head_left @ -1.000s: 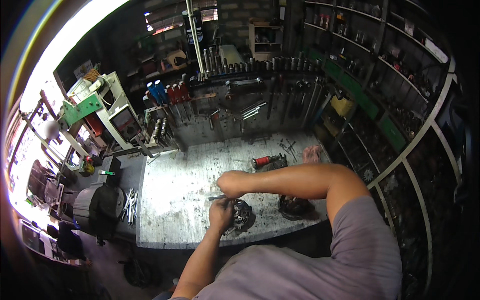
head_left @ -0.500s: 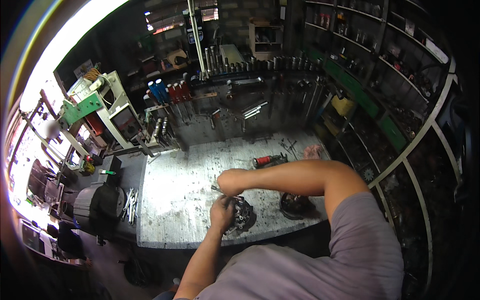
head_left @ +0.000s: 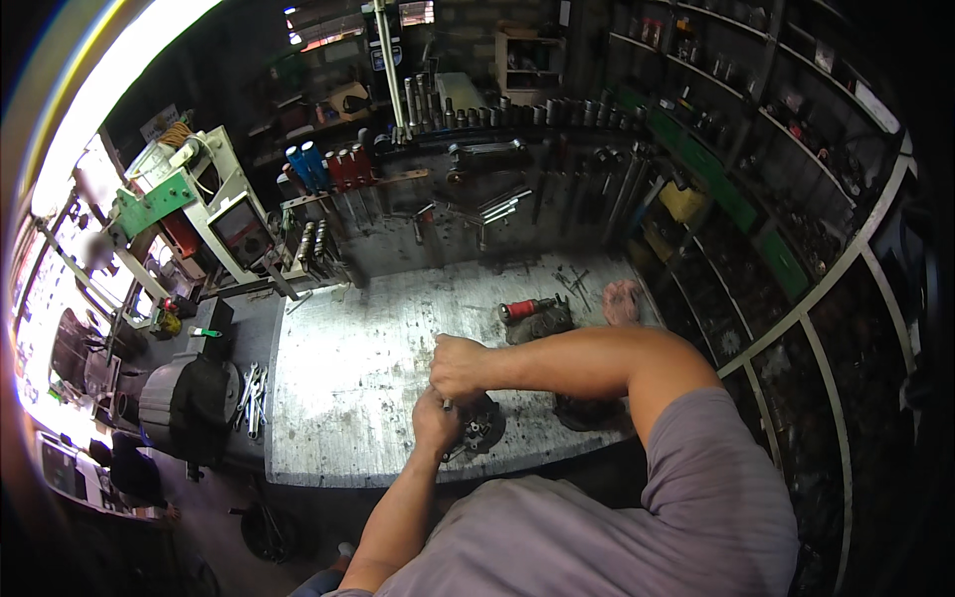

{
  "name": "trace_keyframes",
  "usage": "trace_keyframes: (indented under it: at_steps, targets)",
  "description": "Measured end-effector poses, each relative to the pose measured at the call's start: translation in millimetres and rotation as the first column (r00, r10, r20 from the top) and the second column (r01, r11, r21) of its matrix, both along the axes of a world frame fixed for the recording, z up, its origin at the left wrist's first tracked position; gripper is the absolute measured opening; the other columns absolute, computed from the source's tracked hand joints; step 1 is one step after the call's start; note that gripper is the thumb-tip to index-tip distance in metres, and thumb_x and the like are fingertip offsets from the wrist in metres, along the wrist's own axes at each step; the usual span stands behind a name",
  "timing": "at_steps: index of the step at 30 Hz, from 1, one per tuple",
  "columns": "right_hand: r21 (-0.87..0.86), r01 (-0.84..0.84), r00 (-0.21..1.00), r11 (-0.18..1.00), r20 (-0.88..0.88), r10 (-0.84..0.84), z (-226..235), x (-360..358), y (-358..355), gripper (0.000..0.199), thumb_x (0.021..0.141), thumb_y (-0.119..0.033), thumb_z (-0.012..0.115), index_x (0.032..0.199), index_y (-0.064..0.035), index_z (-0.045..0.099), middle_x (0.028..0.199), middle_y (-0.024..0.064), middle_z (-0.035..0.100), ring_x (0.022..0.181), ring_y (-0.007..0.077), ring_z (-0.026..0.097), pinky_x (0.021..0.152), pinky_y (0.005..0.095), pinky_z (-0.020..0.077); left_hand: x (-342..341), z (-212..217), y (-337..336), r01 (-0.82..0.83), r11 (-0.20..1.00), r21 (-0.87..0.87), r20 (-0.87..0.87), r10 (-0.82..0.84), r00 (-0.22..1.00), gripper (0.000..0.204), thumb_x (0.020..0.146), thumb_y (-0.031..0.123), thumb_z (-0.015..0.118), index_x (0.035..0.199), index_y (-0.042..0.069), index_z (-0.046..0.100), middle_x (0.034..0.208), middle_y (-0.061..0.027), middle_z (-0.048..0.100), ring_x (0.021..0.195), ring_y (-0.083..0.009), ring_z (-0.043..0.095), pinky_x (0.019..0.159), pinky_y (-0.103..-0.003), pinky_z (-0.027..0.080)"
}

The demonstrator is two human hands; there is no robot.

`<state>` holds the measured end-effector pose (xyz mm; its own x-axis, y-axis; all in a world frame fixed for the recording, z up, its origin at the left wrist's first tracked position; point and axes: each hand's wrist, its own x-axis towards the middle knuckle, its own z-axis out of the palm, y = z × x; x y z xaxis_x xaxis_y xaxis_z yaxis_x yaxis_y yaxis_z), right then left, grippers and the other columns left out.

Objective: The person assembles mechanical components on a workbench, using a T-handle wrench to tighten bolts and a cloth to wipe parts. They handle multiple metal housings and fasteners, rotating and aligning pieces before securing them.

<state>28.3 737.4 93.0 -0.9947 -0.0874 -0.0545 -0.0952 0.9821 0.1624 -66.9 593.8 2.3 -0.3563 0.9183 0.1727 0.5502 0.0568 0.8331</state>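
Close together over the metal bench are both hands. My right hand makes a fist just above and beyond the left, its forearm reaching across from the right. What it grips is mostly covered by the fingers. My left hand is closed at the left side of a dark round metal part with several small raised pieces. A small metal end shows between the two hands; its kind cannot be made out. Partly behind my right forearm, a second dark round part lies on the bench.
Beyond my right forearm lie a red-handled tool, a dark casting, thin metal rods and a pink rag. Left of the bench are wrenches and a large grey housing. A person is at far left.
My right fist has turned slightly, and the thin metal end that stuck out at its left no longer shows. My left hand stays beside the round part. The view has shifted a little.
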Motion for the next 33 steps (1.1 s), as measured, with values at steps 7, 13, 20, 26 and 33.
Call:
trace_keyframes:
  at_steps: [7, 13, 20, 26, 33]
  targets:
    - [-0.057, 0.032, 0.995, 0.998, -0.093, -0.037, -2.9, 2.1, 3.0, 0.021, 0.071, -0.036, 0.070, 0.063, -0.0171, 0.076, 0.069, 0.0061, 0.075, 0.067, 0.0300, 0.073, 0.075, 0.0456, 0.0494, -2.6, -9.6, 4.5, 0.017, 0.999, -0.048, -0.012, -0.018, 1.000, 0.022, 0.089, 0.019, 0.071, 0.106, 0.006, 0.077, 0.109, -0.0224, 0.075, 0.105, -0.0467, 0.071, 0.089, -0.053, 0.055]
    - [0.002, 0.239, 0.971, 0.971, 0.020, -0.239, 5.7, -2.5, -17.2, 0.016, 0.070, -0.037, 0.076, 0.072, -0.0220, 0.080, 0.078, 0.0026, 0.078, 0.077, 0.0231, 0.076, 0.069, 0.0453, 0.0539, -10.0, -25.5, 6.6, 0.071, 0.988, -0.134, -0.211, -0.099, 0.973, 0.029, 0.094, 0.019, 0.068, 0.118, 0.005, 0.074, 0.119, -0.0253, 0.074, 0.115, -0.0470, 0.067, 0.098, -0.054, 0.054]
    - [-0.039, 0.274, 0.951, 0.961, 0.157, -0.265, 54.4, 33.9, 12.4, 0.019, 0.091, -0.013, 0.063, 0.099, -0.0107, 0.080, 0.108, 0.0088, 0.074, 0.119, 0.0311, 0.066, 0.124, 0.0590, 0.0362, -13.0, -13.2, 3.7, 0.113, 0.993, 0.034, 0.137, -0.117, 0.984, 0.038, 0.092, 0.013, 0.068, 0.128, 0.001, 0.072, 0.132, -0.0235, 0.070, 0.122, -0.0442, 0.065, 0.109, -0.048, 0.051]
    - [-0.124, 0.300, 0.953, 0.946, 0.071, -0.293, 33.0, 94.0, -3.1, 0.017, 0.096, -0.017, 0.061, 0.099, -0.0121, 0.077, 0.105, 0.0073, 0.070, 0.113, 0.0302, 0.065, 0.119, 0.0555, 0.0400, -9.7, 17.3, -14.3, 0.272, 0.957, 0.102, -0.237, -0.242, 0.941, 0.051, 0.083, 0.016, 0.073, 0.133, 0.006, 0.070, 0.141, -0.0167, 0.064, 0.142, -0.0374, 0.054, 0.122, -0.051, 0.040]
    - [-0.046, 0.260, 0.965, 0.964, 0.011, -0.260, 18.3, 91.6, -20.5, 0.018, 0.093, -0.020, 0.062, 0.097, -0.0114, 0.078, 0.105, 0.0068, 0.072, 0.111, 0.0291, 0.068, 0.116, 0.0553, 0.0441, 14.9, 30.3, 2.8, 0.334, 0.943, 0.001, -0.313, -0.317, 0.895, 0.035, 0.089, 0.031, 0.082, 0.114, 0.008, 0.078, 0.118, -0.0134, 0.075, 0.115, -0.0358, 0.069, 0.117, -0.054, 0.043]
